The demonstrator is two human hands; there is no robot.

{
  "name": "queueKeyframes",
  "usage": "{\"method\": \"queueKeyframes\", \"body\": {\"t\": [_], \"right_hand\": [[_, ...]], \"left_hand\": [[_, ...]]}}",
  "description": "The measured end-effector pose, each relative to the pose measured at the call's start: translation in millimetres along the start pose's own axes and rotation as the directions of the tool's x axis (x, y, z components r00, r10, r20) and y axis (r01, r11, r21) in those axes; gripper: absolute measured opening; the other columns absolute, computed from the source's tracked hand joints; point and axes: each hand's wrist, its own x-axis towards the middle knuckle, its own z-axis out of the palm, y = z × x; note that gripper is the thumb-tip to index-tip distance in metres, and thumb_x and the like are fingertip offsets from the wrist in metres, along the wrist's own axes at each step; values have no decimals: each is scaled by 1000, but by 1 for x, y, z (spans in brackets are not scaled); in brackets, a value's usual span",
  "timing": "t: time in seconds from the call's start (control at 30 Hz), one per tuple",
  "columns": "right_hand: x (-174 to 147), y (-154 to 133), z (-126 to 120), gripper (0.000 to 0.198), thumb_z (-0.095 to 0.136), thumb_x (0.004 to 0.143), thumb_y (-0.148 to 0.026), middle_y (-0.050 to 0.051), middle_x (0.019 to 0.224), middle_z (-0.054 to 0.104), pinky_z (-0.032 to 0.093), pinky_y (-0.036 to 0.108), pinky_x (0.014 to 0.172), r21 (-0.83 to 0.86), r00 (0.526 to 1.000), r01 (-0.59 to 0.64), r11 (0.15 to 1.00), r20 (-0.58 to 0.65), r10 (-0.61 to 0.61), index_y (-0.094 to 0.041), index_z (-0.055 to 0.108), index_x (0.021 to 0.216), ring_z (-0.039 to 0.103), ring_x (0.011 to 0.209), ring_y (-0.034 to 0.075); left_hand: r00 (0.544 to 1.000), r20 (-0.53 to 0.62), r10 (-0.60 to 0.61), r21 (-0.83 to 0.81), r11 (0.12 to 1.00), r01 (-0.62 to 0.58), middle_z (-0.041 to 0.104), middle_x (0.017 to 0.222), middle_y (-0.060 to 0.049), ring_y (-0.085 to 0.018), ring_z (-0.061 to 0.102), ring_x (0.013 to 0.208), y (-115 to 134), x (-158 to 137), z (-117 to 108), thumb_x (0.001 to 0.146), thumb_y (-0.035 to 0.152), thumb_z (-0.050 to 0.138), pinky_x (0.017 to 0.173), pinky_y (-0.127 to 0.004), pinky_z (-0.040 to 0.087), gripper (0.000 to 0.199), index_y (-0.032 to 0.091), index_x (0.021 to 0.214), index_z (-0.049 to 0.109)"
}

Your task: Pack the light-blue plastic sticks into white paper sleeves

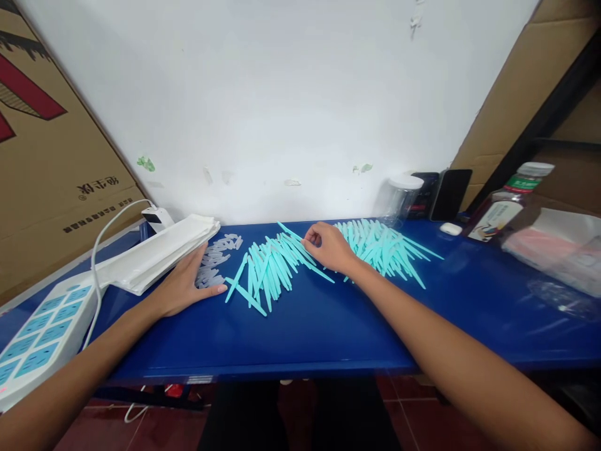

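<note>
Turquoise stick (pixel 288 230) at the upper edge of the central heap (pixel 270 266), caught between thumb and fingertips of the right hand (pixel 328 246). Curls the remaining fingers; reaches in from lower right. Spreads the left hand (pixel 188 285), thumb apart from fingers, around grey pieces (pixel 216 260). Farther right on the blue table (pixel 328 338): clear white-lidded jar (pixel 399 202), contents unclear; bottle (pixel 498 213) of dark reddish liquid; clear plastic package (pixel 539 244) with pinkish contents.

Tbl (pixel 328 338) front passable, wall (pixel 291 113) behind; bottle (pixel 502 210) rt

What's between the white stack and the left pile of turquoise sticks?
In the head view, small greyish pieces lie there, with the left hand around their near side.
</note>
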Motion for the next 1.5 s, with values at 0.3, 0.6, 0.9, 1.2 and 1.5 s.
{"method": "queueKeyframes", "body": {"t": [0.3, 0.6, 0.9, 1.2, 1.5], "right_hand": [[-2, 1, 3, 11, 68, 92, -23, 4, 85, 63, 44, 31, 71, -2, 999, -10, 1000, 41, 10, -19, 67, 82, 57, 77, 18], [0, 1, -1, 12, 68, 93, -23, 3, 84, 62, 44, 31, 71, 2, 999, -29, 1000, 23, 29, -19, 66, 82, 57, 77, 17], [0, 1, 0, 11, 67, 93, -23, 3, 86, 63, 45, 32, 71, 29, 999, -24, 999, 32, 23, -19, 65, 82, 57, 77, 17], [0, 1, 0, 12, 67, 94, -25, 3, 86, 63, 44, 31, 70, 31, 999, -27, 999, 30, 26, -19, 66, 83, 57, 76, 17], [0, 2, -1, 15, 67, 94, -30, 3, 86, 65, 47, 32, 70, 41, 1000, -10, 999, -10, 10, -20, 66, 84, 59, 76, 17]], "left_hand": [[1000, 25, 19, -48, 999, -18, 11, 179, -15, -41, 17, 163, 7, 43, 6, 80, 81, 68, 133, -55, 16, 128, 19, 173, 7], [999, -18, 37, -237, 971, -40, 24, 176, -16, -41, 28, 160, 13, 96, 5, 85, 82, 60, 130, -55, 24, 114, 18, 171, 22], [996, 48, 75, -219, 974, -62, 38, 171, -12, -40, 37, 156, 16, 122, 2, 90, 80, 57, 127, -55, 28, 92, 24, 163, 45], [986, 26, 164, -247, 957, -153, 42, 169, -10, -35, 29, 161, 36, 109, 12, 94, 78, 53, 131, -53, 20, 85, 25, 159, 51], [940, -338, -50, -506, 851, -137, 82, 114, -12, -33, 74, 112, 73, 118, -6, 94, 69, 59, 104, -45, 54, 59, 18, 114, 81]]}}
